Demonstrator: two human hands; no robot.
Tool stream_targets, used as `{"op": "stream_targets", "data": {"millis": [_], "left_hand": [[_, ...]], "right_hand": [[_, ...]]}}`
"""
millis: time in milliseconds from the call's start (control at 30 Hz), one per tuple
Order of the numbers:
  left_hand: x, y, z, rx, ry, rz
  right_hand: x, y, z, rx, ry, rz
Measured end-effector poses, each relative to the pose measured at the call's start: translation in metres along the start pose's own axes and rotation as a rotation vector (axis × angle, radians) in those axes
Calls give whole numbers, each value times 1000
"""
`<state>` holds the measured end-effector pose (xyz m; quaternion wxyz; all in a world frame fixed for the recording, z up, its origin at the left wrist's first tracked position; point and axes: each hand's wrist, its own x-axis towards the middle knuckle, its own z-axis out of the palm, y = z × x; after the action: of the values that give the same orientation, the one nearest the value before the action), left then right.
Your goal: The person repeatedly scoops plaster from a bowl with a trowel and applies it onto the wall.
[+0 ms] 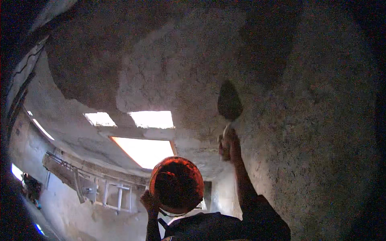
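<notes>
My right hand (230,145) is closed round the handle of a pointed trowel (229,100), its dark blade raised against the rough plastered surface overhead (201,64), which has darker and lighter patches; whether the blade touches it I cannot tell. Lower in the view, my left hand (149,203) grips the side of an orange bucket (176,184), whose inside looks dark; its contents are hard to make out.
Bright openings (142,152) sit left of centre. A long beam (60,164) and pale ladder-like frames (116,195) run along the lower left, with dark clutter (32,186) beside them. A rough wall (221,188) shows behind the bucket.
</notes>
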<state>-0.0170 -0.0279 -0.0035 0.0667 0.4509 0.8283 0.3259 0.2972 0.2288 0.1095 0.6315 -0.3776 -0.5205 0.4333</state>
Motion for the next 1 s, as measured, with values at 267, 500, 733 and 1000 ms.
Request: {"op": "stream_targets", "data": {"millis": [267,500,733,1000], "left_hand": [[-7,-7,0,105,105,69],[-15,4,-5,24,244,169],[-19,15,-20,50,187,38],[-20,3,-9,-242,80,-29]], "right_hand": [[137,-131,59,-412,90,-409],[249,-151,70,-762,385,-974],[259,-169,97,-729,263,-777],[255,-132,74,-894,208,-701]]}}
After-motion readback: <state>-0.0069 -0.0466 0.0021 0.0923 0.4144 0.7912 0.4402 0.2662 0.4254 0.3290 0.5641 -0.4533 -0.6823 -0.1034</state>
